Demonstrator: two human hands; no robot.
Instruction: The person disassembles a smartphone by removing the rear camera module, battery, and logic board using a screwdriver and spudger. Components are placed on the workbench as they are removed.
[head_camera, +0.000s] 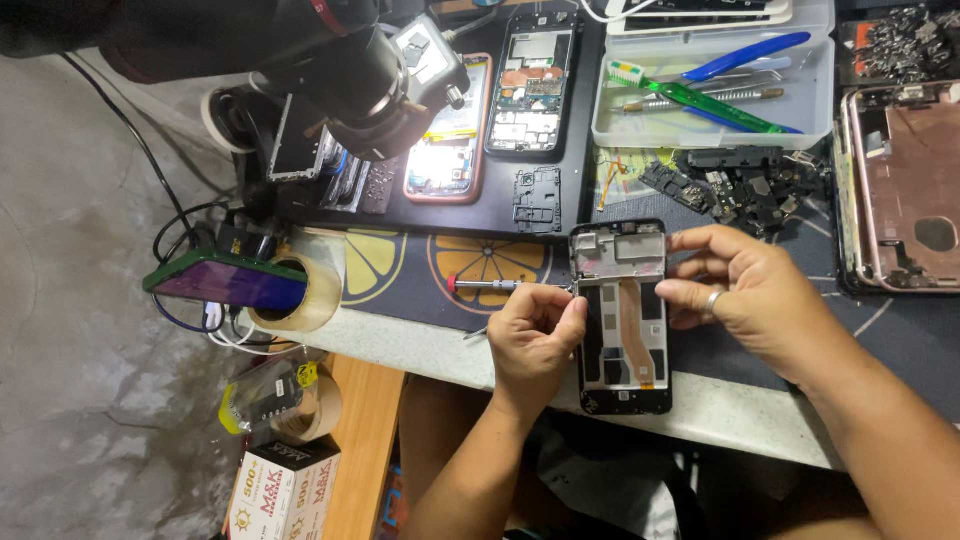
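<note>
An opened phone lies face down on the mat at the table's front edge, its back cover off and its inner frame and flex cable showing. My left hand grips a small screwdriver with a red cap, its tip at the phone's left edge. My right hand, a ring on one finger, rests its fingers on the phone's upper right side and steadies it.
A microscope stands at the back left above other opened phones. A clear tray holds a toothbrush and tweezers. Loose parts, a pink phone shell, a tape roll under a dark phone, and boxes surround the mat.
</note>
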